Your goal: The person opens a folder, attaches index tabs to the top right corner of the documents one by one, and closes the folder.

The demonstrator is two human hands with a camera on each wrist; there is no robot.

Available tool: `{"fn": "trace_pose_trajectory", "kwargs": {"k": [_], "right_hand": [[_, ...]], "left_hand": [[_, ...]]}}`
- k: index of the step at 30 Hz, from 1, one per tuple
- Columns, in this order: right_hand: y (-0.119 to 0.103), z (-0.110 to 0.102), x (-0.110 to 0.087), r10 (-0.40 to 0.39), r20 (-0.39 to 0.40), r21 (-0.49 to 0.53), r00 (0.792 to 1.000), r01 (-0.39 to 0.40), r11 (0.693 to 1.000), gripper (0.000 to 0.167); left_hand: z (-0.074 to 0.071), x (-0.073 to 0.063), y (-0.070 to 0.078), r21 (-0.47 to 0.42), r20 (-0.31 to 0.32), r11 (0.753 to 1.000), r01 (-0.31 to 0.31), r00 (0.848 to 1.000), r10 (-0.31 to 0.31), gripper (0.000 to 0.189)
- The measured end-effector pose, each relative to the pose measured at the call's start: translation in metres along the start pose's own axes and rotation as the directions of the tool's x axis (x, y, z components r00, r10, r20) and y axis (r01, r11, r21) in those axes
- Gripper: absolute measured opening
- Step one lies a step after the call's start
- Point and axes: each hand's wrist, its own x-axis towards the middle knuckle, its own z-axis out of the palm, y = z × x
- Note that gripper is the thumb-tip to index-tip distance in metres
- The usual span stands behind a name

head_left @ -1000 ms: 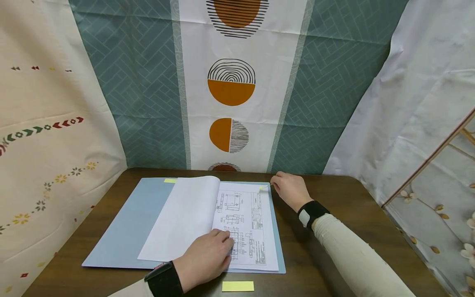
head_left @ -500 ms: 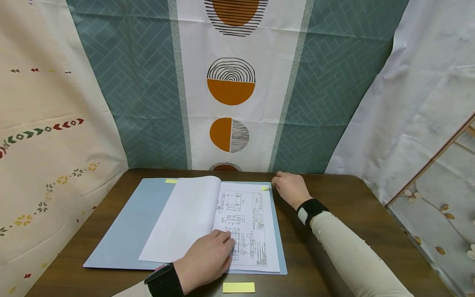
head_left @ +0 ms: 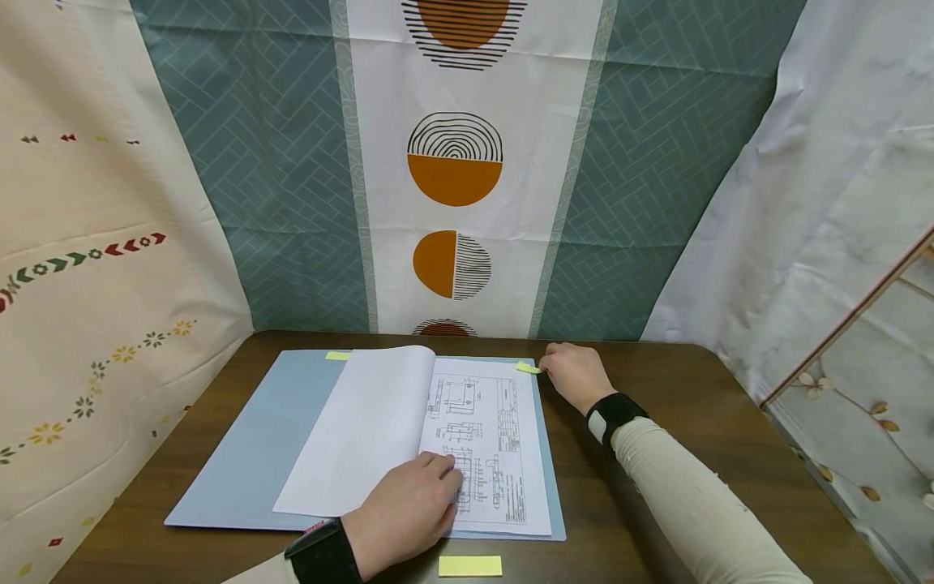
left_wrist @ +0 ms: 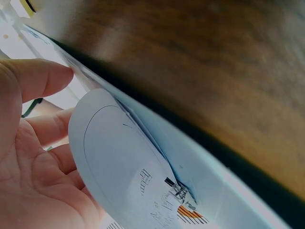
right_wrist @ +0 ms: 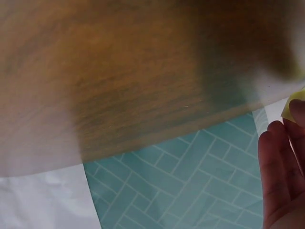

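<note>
A light blue folder (head_left: 241, 454) lies spread on the table, with a turned-over white page (head_left: 357, 430) curving up at its spine. To the right of that, a printed technical drawing (head_left: 503, 487) faces up. My left hand (head_left: 404, 507) rests on the papers by the fold, its fingers (left_wrist: 52, 129) relaxed beside the curled page (left_wrist: 114, 152) in the left wrist view. At the drawing's top right corner, my right hand (head_left: 576, 375) pinches the end of a yellow sticky note (head_left: 528, 367). The same yellow note (right_wrist: 293, 102) shows at the fingertips in the right wrist view.
Another yellow sticky note (head_left: 470, 566) lies on the wooden table (head_left: 627, 519) in front of the folder. A yellow tab (head_left: 337, 355) sits at the folder's upper left part. Patterned cloth (head_left: 292, 203) hangs behind the table.
The right hand has shifted slightly to the right. The sticky note at the drawing's corner now extends past the page edge to the fingers. The left hand stays in place.
</note>
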Motion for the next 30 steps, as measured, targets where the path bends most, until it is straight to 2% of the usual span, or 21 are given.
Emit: {"fn": "trace_pose_trajectory", "kwargs": {"k": [10, 23, 26, 30], "right_hand": [[0.0057, 0.002, -0.0052, -0.074, 0.061, -0.01, 0.995, 0.074, 0.997, 0.022], [0.0088, -0.0009, -0.0089, -0.123, 0.136, 0.103, 0.983, 0.109, 0.989, 0.025], [0.0063, -0.0006, -0.0079, -0.114, 0.154, 0.132, 0.981, 0.094, 0.987, 0.022], [0.0033, -0.0001, -0.0055, -0.055, 0.199, 0.182, 0.978, 0.019, 0.983, 0.015]], "left_hand": [[0.0003, 0.0008, 0.0014, -0.002, 0.005, 1.0, 0.003, 1.0, -0.003, 0.03], [-0.0004, 0.0008, 0.0001, 0.009, 0.026, 1.0, 0.01, 1.0, -0.01, 0.036], [0.0001, 0.0004, 0.0003, 0.01, 0.017, 1.0, 0.008, 1.0, -0.008, 0.033], [0.0005, -0.0002, 0.0005, 0.01, 0.012, 1.0, 0.008, 1.0, -0.008, 0.032]]}}
